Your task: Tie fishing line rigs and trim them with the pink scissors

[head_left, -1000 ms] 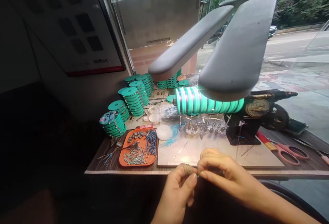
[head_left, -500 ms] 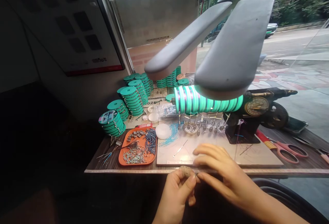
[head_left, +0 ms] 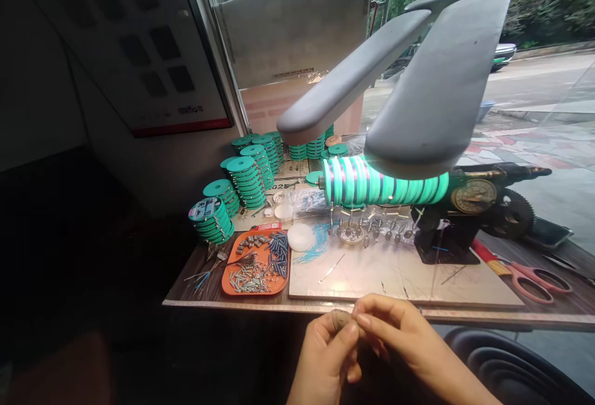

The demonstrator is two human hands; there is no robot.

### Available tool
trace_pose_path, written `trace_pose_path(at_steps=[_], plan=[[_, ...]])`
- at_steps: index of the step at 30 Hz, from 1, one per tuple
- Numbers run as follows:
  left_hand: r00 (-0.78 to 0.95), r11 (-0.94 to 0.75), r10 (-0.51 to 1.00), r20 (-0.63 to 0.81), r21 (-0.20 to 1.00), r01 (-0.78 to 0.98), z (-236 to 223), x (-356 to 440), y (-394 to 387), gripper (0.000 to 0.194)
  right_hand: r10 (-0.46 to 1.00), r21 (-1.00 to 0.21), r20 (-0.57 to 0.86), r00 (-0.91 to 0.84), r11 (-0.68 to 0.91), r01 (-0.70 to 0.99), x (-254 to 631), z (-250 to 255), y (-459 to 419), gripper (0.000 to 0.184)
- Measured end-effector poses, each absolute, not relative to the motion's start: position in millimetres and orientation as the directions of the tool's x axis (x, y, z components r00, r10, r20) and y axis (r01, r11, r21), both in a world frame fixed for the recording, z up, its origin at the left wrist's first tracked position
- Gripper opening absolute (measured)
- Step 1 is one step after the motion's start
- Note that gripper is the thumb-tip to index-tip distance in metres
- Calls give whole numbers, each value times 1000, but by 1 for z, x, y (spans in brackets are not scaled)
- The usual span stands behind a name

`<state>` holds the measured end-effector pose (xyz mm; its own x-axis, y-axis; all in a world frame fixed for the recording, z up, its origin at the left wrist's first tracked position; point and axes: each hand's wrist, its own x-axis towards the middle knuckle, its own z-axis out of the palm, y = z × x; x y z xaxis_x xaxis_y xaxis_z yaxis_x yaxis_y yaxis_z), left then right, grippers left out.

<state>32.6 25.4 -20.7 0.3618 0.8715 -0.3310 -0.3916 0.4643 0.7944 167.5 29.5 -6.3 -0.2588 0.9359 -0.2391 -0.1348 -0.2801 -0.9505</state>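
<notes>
My left hand (head_left: 325, 355) is in front of the table's edge, its thumb and index finger pinched together. A tan wrap covers part of that index finger. Beside it, my right hand (head_left: 400, 333) is also closed in a pinch, its fingertips meeting those of the left. Whatever lies between the fingertips is too small and hidden to name. Just beyond the hands is a pale work board (head_left: 353, 278) with a thin white stick (head_left: 331, 268) and two tiny metal pieces (head_left: 405, 293) near its front edge.
An orange tray (head_left: 226, 284) holds small metal parts. Green spools (head_left: 385, 183) line a geared machine (head_left: 474, 197) under a grey lamp (head_left: 432, 95). Stacked green spools (head_left: 244, 182) stand at the back left. Scissors (head_left: 534, 281) lie right, a white round lid (head_left: 300, 238) by the tray.
My right hand's raised, spread fingers have come down and closed in a pinch against my left hand. The whole view has shifted slightly, and two tiny metal pieces now show on the board.
</notes>
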Motion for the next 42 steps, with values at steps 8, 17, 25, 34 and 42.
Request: trace_pose_path(at_steps=[8,17,25,34,42], plan=[[284,387,912,-295,846,-366,-25,34,25,30,936,-880,-237,-261,-321,-351,160,-23,27,32],[264,358,926,-271,851,-384,-24,35,21,31,957,-928,-180,-225,-241,-283,161,-19,21,30],[244,316,940,-238,878,-360,-36,35,20,34,916,-808,-262,-304,-381,-450,155,-26,21,28],[283,352,925,-255,854,-382,-30,32,19,30,902,-741,-269,-337,-417,-526,153,-27,18,25],[304,377,913,-272,847,-375,-31,31,18,31,898,-746,-231,-375,-411,-524,152,-26,18,27]])
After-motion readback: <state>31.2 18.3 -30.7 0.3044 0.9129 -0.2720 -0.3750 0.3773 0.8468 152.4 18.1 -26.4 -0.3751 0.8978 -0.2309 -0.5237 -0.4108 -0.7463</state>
